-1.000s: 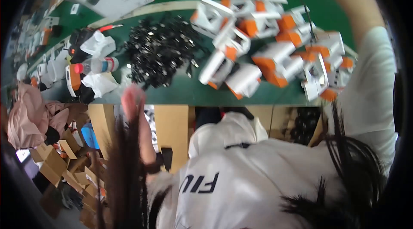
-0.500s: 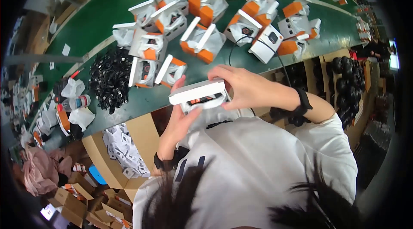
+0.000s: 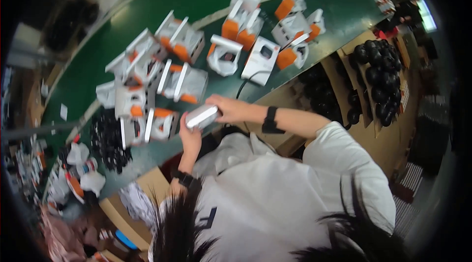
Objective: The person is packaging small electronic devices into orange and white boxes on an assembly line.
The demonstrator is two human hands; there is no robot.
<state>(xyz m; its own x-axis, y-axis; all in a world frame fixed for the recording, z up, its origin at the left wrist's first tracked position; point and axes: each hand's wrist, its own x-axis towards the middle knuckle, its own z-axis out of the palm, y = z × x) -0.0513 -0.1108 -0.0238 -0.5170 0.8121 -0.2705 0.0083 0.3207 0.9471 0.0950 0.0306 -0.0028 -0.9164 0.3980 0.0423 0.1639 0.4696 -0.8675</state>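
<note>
Between my two hands is a small white box (image 3: 202,117), held at the table's near edge and blurred by motion. My left hand (image 3: 190,135) grips its left end, thumb and fingers on the sides. On the right end, the fingers of my right hand (image 3: 227,108) are closed round the corner. Whether the lid is fully down cannot be made out. Just beyond stand opened white-and-orange boxes, among them a wide box (image 3: 191,84) lined with white plastic bag. One opened box (image 3: 223,57) shows a dark smartwatch inside, and a box with a watch picture (image 3: 261,60) lies beside it.
A heap of black cables (image 3: 108,139) lies left on the green table (image 3: 216,3). Further left are a plastic bottle (image 3: 90,165) and crumpled bags. A cardboard carton (image 3: 125,222) holds white paper pieces below. Black round items (image 3: 381,75) fill a carton at right.
The box has turned so its inside, with the watch seen before, no longer shows. Both hands have moved slightly left and lower in view, and the whole view has swung round.
</note>
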